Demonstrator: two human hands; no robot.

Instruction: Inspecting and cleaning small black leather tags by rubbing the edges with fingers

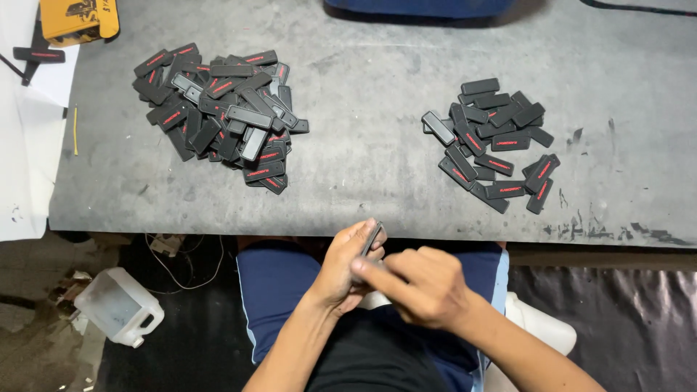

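The left hand [347,267] was closed around one small flat black rectangular rubber-like tag [372,237], held just below the near edge of the grey worn table [363,167], above the person's lap. The tag stood nearly on its edge, so only its thin side showed between the thumb and the fingers. The right hand [421,284] was half curled, its fingertips touching the lower end of the same tag; I could not tell whether it pinched the tag or only pressed on it.

The tag looked light and thin, probably a little flexible, and not fragile. Its matte surface should not slip much. I judged that the best hold was on the two long edges, because the flat faces then stay free.

On the table, left of its middle, lay a big heap of the same black tags with red marks [221,116]. Right of the middle lay a smaller, flatter heap of tags [497,145], several with the red strip facing up.

At the far left corner of the table rested a yellow box-shaped object with black print [78,18]. Beside the table on the left there was a white sheet [25,131]. Under the table, to the left, a translucent plastic jug [120,306] lay on the floor.
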